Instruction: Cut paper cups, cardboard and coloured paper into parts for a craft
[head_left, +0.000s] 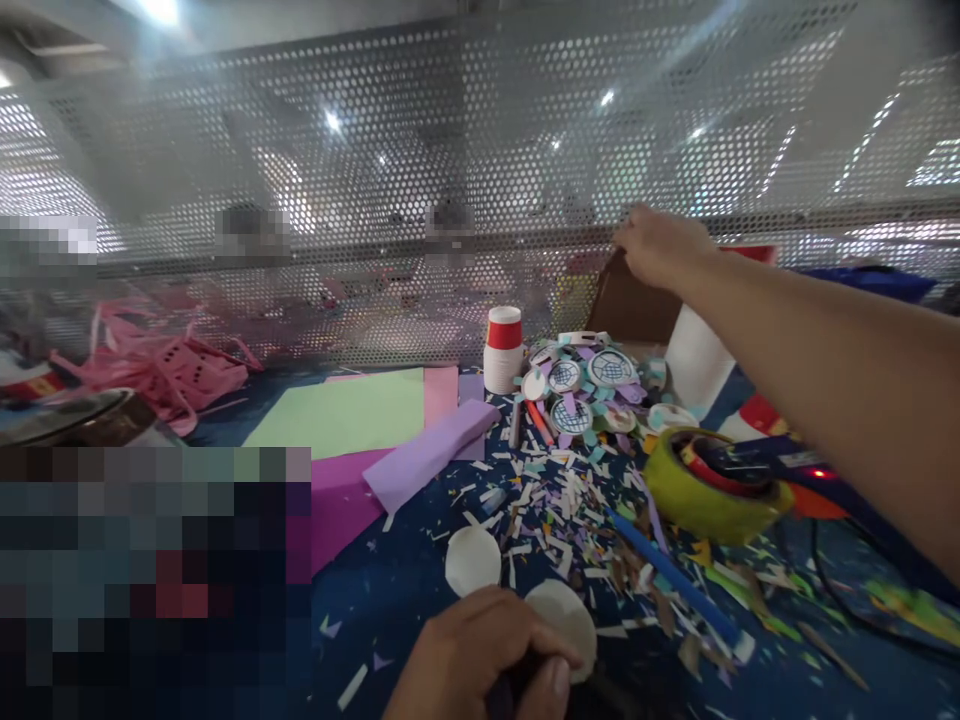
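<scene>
Behind the blue desk (412,590) in the head view stands a perforated screen (517,140). The left hand (517,650) curls near the desk's front, thumb and fingers pinching a white disc (574,615); the right hand (660,245) pinches a brown sheet (641,300) by its top, behind a heap of decorated discs (574,385). A careless pull on the sheet might topple the heap. The sheet's lower edge, the left palm and the blurred lower-left corner stay unreadable.

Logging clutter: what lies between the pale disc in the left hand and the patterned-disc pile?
Head view: cut paper scraps, many white, strewn over the blue surface from the pale disc in the left hand to the patterned-disc pile.
</scene>
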